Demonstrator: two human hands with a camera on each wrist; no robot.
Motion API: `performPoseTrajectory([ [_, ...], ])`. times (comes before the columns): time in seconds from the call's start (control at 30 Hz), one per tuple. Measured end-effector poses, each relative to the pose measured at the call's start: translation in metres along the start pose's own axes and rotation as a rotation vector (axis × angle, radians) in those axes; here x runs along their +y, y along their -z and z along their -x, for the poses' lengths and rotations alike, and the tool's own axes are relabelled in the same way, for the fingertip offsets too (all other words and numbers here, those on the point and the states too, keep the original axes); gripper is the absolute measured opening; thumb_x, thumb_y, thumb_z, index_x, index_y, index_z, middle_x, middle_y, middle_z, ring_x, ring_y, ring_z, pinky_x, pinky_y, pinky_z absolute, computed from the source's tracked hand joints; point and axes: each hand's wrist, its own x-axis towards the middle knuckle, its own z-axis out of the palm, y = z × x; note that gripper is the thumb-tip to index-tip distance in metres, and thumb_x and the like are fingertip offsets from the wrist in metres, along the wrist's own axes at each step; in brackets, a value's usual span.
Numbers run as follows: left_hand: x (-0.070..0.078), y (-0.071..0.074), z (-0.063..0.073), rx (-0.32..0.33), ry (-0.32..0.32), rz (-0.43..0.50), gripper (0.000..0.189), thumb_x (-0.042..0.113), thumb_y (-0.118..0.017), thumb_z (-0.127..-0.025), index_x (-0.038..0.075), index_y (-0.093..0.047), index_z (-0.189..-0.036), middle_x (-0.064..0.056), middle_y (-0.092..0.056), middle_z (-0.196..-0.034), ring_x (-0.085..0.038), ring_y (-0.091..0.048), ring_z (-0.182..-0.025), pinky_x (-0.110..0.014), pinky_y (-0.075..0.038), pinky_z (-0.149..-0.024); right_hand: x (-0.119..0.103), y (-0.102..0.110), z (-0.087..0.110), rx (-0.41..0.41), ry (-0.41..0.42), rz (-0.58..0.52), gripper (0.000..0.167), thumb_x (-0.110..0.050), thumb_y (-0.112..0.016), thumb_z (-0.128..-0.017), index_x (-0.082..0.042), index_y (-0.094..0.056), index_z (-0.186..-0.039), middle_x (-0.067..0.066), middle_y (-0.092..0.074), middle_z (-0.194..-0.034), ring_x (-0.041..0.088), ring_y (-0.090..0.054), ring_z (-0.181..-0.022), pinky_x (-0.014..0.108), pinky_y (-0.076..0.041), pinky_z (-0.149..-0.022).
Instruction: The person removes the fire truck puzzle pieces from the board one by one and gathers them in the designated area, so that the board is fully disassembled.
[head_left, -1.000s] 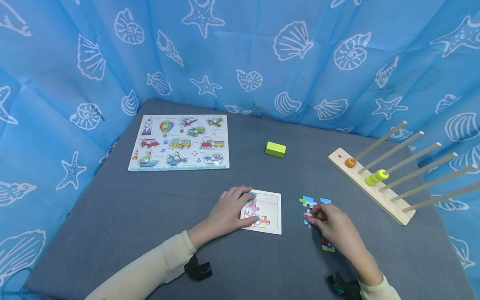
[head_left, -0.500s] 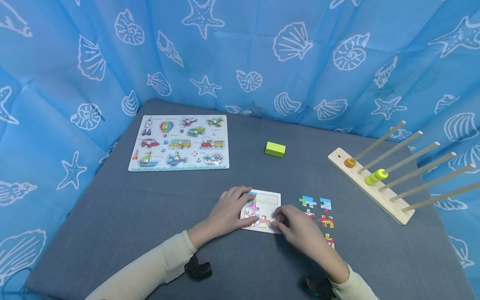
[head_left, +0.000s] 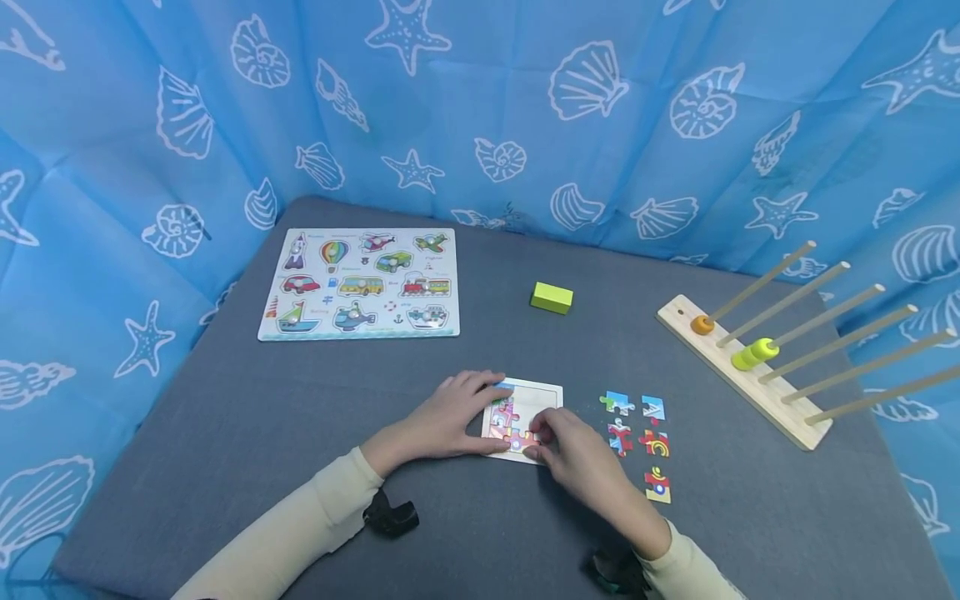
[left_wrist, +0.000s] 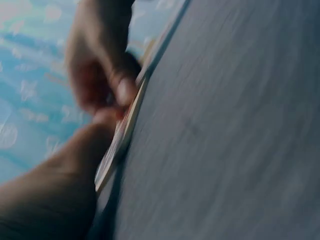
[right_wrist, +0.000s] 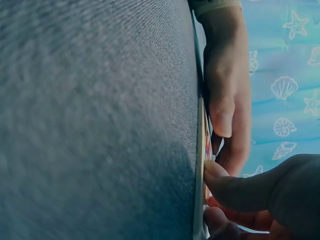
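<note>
A small white-framed jigsaw tray (head_left: 555, 398) lies on the table, its left side and near row filled with colourful pieces. My left hand (head_left: 444, 417) rests over the tray's left part, fingers at the far side and thumb (right_wrist: 221, 120) on the near edge, steadying it. The right hand (head_left: 581, 454) is over the tray's near right part, pinching a jigsaw piece mostly hidden by its fingertips. To the right lie several loose jigsaw pieces, among them a blue and green one (head_left: 617, 403), a red one (head_left: 619, 437) and a yellow and red one (head_left: 657, 485).
A vehicle peg puzzle board (head_left: 358, 285) lies at the far left. Behind the tray sits a yellow-green block (head_left: 551, 297). On the right stands a wooden base (head_left: 750, 379) with several slanting rods, holding orange and yellow-green beads. A blue shell-patterned curtain (head_left: 465, 92) borders the table.
My right hand has moved left from the loose pieces to the tray, then slightly further in over its near right part. The left hand has stayed on the tray, shifting only slightly.
</note>
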Motion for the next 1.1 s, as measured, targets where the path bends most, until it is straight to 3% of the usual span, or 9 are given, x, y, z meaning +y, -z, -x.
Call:
performPoseTrajectory([
  [0.23, -0.009, 0.008, 0.002, -0.063, -0.017, 0.08, 0.069, 0.058, -0.062, -0.085, 0.025, -0.043, -0.143, 0.003, -0.037, -0.149, -0.017, -0.034, -0.134, -0.045, -0.031, -0.107, 0.0, -0.004, -0.001, 0.021, -0.024, -0.03, 0.022, -0.013, -0.08, -0.077, -0.012, -0.062, -0.09, -0.003, -0.054, -0.08, 0.007, -0.047, -0.067, 0.025, -0.043, -0.062],
  [0.57, -0.008, 0.006, 0.002, -0.051, 0.007, 0.125, 0.064, 0.055, -0.065, -0.084, 0.027, -0.049, -0.139, 0.004, -0.038, -0.148, -0.017, -0.034, -0.134, -0.047, -0.031, -0.107, 0.002, -0.004, -0.001, 0.038, -0.02, -0.089, 0.025, -0.009, -0.081, -0.075, -0.012, -0.06, -0.089, -0.003, -0.056, -0.08, 0.006, -0.049, -0.067, 0.024, -0.043, -0.06],
  [0.8, -0.007, 0.006, 0.0, -0.047, 0.009, 0.131, 0.064, 0.055, -0.066, -0.083, 0.026, -0.05, -0.137, 0.004, -0.039, -0.148, -0.017, -0.035, -0.134, -0.047, -0.031, -0.107, 0.006, -0.001, 0.001, 0.024, -0.092, -0.216, 0.016, -0.008, -0.074, -0.082, -0.014, -0.061, -0.088, -0.007, -0.059, -0.076, 0.008, -0.05, -0.064, 0.021, -0.042, -0.058],
  [0.93, -0.007, 0.006, 0.0, -0.052, 0.016, 0.132, 0.064, 0.056, -0.067, -0.083, 0.026, -0.051, -0.137, 0.005, -0.039, -0.148, -0.017, -0.034, -0.134, -0.047, -0.03, -0.108, 0.01, 0.006, 0.002, 0.005, -0.122, -0.282, 0.01, -0.01, -0.072, -0.085, -0.014, -0.064, -0.089, -0.005, -0.059, -0.075, 0.01, -0.05, -0.063, 0.022, -0.041, -0.057],
  [1.1, -0.007, 0.007, 0.0, -0.067, 0.03, 0.124, 0.065, 0.059, -0.065, -0.083, 0.027, -0.05, -0.138, 0.006, -0.038, -0.148, -0.015, -0.033, -0.135, -0.046, -0.03, -0.109, 0.03, 0.029, 0.01, -0.008, -0.119, -0.278, 0.006, -0.013, -0.07, -0.087, -0.014, -0.064, -0.09, -0.003, -0.058, -0.075, 0.01, -0.048, -0.063, 0.023, -0.039, -0.054],
])
